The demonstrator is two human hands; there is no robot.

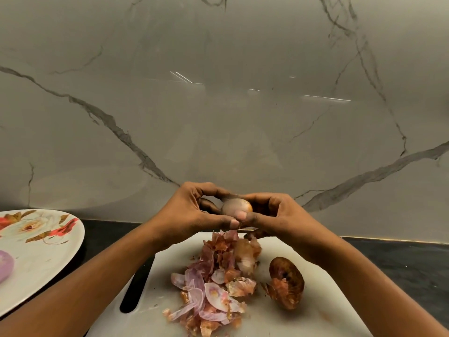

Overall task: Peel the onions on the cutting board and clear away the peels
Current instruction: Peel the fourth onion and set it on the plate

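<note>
Both hands hold one small onion (235, 206) in the air above the far edge of the white cutting board (323, 312). My left hand (194, 210) grips it from the left and my right hand (274, 215) from the right, thumbs meeting at its near side. Its top looks pale, with brown skin at the right edge. A heap of pink and brown peels (216, 285) lies in the middle of the board. An unpeeled brown onion (288, 282) rests on the board to the right of the heap.
A floral plate (43, 239) stands at the left on the dark counter (401, 261), with a peeled purple onion (4, 266) at its left edge. The board's handle slot (136, 288) shows beside my left forearm. A marble wall rises behind.
</note>
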